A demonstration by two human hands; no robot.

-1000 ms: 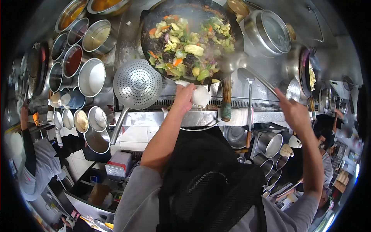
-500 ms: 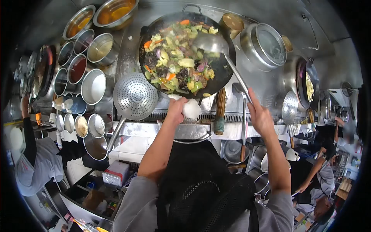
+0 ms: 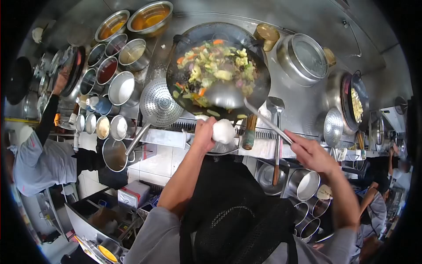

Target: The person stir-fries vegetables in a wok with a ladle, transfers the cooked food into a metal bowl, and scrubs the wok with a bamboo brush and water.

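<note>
In the upper middle of the frame, the wide black wok (image 3: 193,37) sits with its near rim toward me, and my left hand (image 3: 203,134) is just below that rim. My fingers are closed firmly around a bunched white cloth (image 3: 224,131), its rounded end bulging out to the right of my fist. I take the cloth to be there against the heat, with a wok handle perhaps inside it, though the folds hide whatever I have hold of underneath.

Right of centre, my right hand (image 3: 314,155) is wrapped around the end of the ladle (image 3: 224,95), with no gap left in the grip. Holding it so far back presumably keeps my knuckles away from the hot metal while the bowl of the ladle reaches the food. That bowl is blurred, over the near part of the wok.

The chopped vegetables (image 3: 223,75) are heaped in the middle of the wok: glossy pale-green and yellowish pieces, bright orange carrot slices (image 3: 201,92), and darker bits that are too smeared to name. A few scraps lie along the near wall.

A perforated strainer (image 3: 161,102) lies left of the wok, while a bamboo brush (image 3: 249,136) and a wooden-handled spatula (image 3: 276,145) lie below and right of it, probably set there to be within easy reach of either hand.
</note>
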